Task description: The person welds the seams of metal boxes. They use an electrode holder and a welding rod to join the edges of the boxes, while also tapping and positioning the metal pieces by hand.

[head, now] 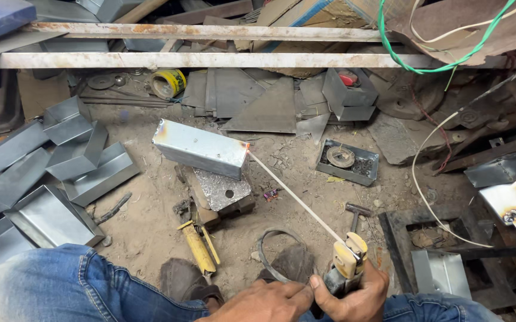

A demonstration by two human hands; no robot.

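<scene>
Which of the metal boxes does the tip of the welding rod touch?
The closed box propped on the perforated plate; the open boxes lie piled apart at left.

The left hand [267, 304] and blue knee [61, 286] are cut off by the bottom edge.

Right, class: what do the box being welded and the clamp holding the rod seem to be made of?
Box: thin sheet steel, probably galvanised, going by its dull grey sheen and scorched corner seams. Electrode holder, gripped by the right hand: cream insulating jaws, likely plastic or fibre, over dark metal. The welding rod appears pale-coated.
</scene>
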